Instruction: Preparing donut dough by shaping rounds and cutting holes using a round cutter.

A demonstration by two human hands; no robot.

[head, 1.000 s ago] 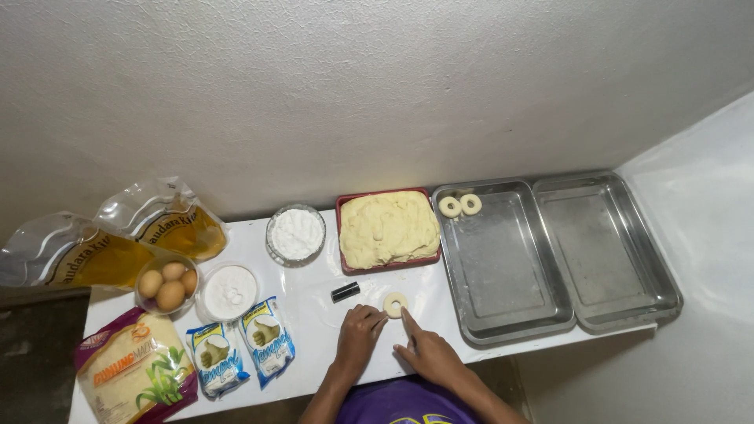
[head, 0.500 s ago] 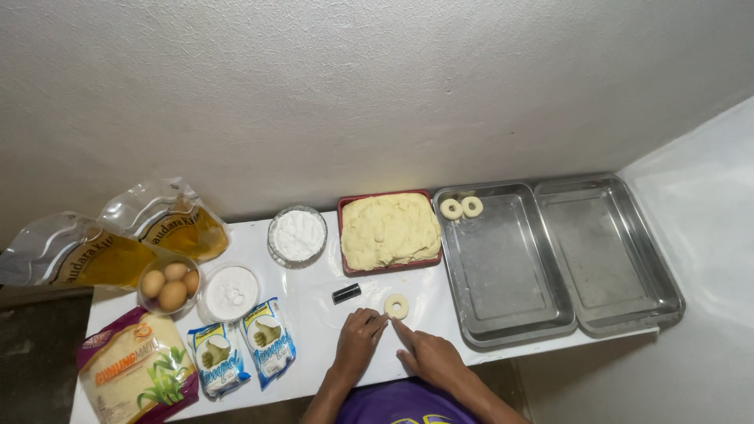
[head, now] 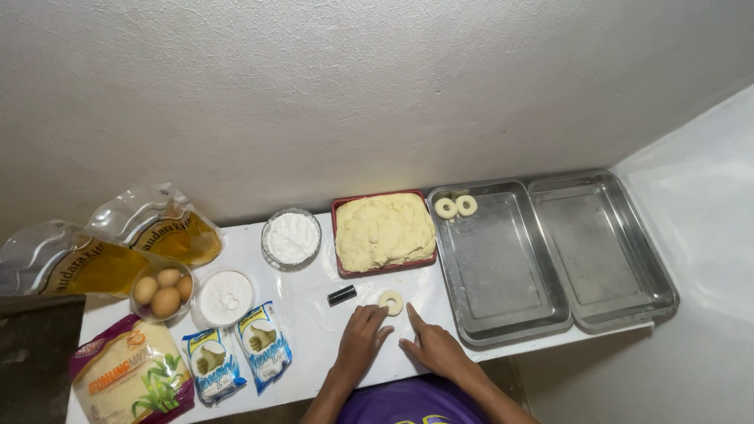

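While both hands lie open, left hand (head: 363, 339), right hand (head: 430, 345), lower centre, lift the dough ring (head: 390, 301) gently from beneath, keeping it round.

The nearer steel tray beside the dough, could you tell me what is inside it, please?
Two dough rings lie in the far left corner of the steel tray; the rest is bare metal. Nothing covers its floor.

Pale dough ring (head: 390, 302) — flat on the white table (head: 314, 361)
Small, round, holed in the middle — just beside both hands' fingertips, near the red dough tray (head: 385, 232).
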